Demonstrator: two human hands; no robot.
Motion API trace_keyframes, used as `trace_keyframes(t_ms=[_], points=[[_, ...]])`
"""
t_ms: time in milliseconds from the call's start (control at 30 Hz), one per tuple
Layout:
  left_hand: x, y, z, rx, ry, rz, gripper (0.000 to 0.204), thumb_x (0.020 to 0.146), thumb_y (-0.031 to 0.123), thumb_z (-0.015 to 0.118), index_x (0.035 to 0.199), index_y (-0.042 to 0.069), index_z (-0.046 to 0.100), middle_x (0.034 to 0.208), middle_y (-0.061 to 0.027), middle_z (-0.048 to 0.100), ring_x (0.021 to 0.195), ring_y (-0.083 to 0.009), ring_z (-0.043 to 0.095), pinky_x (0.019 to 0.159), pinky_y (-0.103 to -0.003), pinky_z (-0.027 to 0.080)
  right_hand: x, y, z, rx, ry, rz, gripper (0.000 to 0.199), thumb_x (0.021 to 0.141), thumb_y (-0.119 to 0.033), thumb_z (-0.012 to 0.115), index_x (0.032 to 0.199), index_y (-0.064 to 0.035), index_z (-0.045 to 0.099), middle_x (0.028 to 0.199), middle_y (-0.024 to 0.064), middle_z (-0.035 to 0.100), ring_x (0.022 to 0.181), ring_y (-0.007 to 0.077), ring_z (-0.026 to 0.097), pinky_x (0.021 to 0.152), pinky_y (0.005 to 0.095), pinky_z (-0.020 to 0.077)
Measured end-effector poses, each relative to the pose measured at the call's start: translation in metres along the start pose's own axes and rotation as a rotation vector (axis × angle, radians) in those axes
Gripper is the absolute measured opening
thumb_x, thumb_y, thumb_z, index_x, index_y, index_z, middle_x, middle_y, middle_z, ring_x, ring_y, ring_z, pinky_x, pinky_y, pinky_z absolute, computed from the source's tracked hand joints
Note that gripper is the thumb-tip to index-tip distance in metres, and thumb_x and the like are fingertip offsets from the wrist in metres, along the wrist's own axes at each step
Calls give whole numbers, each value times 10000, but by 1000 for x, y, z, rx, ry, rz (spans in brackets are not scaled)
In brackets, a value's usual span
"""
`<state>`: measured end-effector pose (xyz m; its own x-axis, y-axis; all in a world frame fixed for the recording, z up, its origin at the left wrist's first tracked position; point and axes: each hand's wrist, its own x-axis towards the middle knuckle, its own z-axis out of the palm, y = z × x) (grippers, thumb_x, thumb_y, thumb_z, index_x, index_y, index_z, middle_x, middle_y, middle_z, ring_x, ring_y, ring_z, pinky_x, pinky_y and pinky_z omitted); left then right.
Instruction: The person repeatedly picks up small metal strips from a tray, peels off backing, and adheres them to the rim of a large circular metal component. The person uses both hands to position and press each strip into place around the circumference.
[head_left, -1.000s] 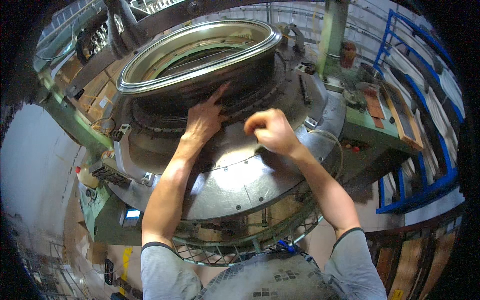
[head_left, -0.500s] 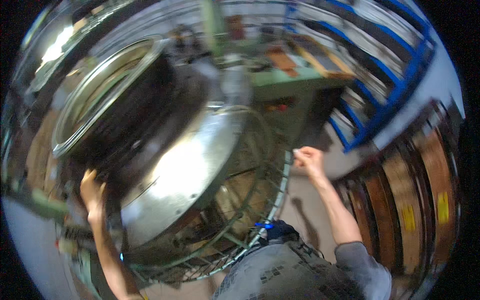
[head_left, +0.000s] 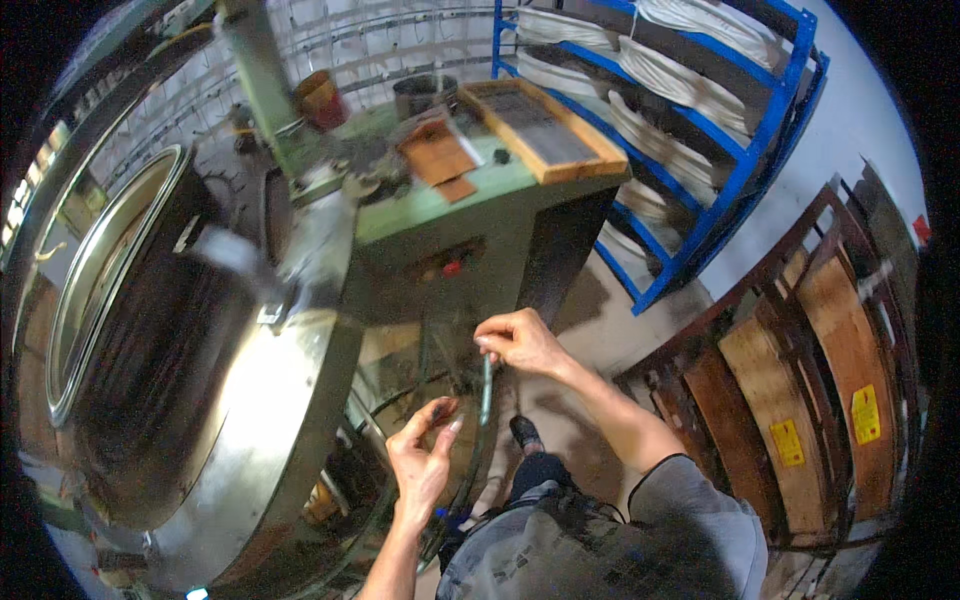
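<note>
My right hand (head_left: 520,342) is closed around the top of a thin grey-green tube (head_left: 487,388) that hangs down in front of me, beside the green workbench's dark side. My left hand (head_left: 425,455) is raised just below and left of it. Its fingers are spread, with the thumb and forefinger tips close to the tube's lower end; I cannot tell if they touch it. A large round metal machine (head_left: 200,400) with a shiny ring rim fills the left side, next to my left arm.
The green workbench (head_left: 440,200) carries a wooden-framed tray (head_left: 545,125), brown boards and a red can. Blue shelving (head_left: 720,130) with pale rolled material stands at the back right. A dark rack of brown wooden panels (head_left: 800,400) stands on the right. My foot shows on the concrete floor.
The view has swung right, away from the machine's top. My left hand left the machine's rim and came up before me. My right hand now grips the hanging tube.
</note>
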<state>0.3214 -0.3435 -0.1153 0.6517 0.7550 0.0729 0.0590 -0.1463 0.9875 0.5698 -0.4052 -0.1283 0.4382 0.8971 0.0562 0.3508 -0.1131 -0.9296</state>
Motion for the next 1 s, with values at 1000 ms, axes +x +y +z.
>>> trace_keyframes(t_ms=[1000], points=[[242,-35,218,-1346,565,-220,344,990,217,597,1284,106,458,1392,-151,407,1354,-394,473,1091,-531,432,205,-41,-344,-788,-504,-629,175,784,-50,734,930,34,686,909,192,684,890,377,664,788,434,524]])
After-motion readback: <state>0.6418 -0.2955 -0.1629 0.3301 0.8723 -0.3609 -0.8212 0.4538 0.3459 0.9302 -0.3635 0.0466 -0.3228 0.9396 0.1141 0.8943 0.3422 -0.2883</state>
